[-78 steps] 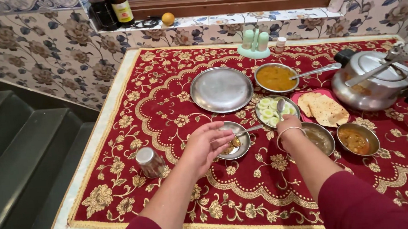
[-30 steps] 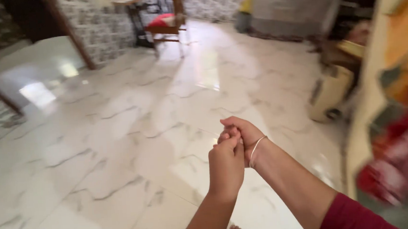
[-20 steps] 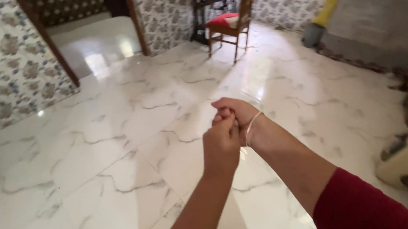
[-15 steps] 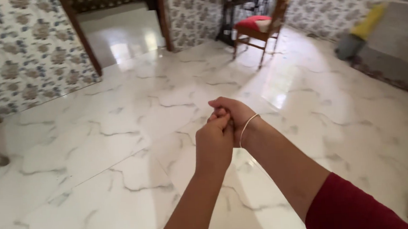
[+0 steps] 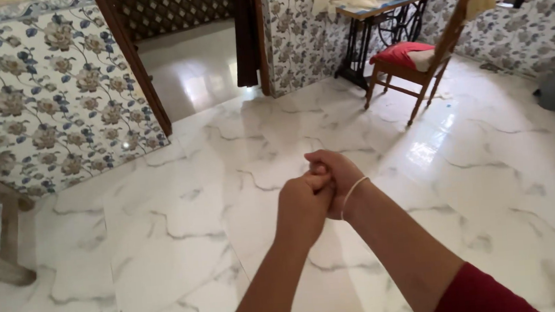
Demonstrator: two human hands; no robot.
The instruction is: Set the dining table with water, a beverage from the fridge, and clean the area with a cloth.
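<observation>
Left hand [image 5: 302, 203] and right hand [image 5: 334, 175] pressed together out in front, fingers curled and interlocked, nothing visible held between them. Thin pale bangle [image 5: 352, 195] on right wrist; dark red sleeve [image 5: 479, 295] at lower right. Hands raised above white marble floor [image 5: 176, 202]. Wooden chair [image 5: 417, 61] with red cushion well beyond, beside a sewing-machine table [image 5: 381, 12]. Floral-tiled wall [image 5: 40, 107] to the left, open doorway [image 5: 186, 58] next to it.
</observation>
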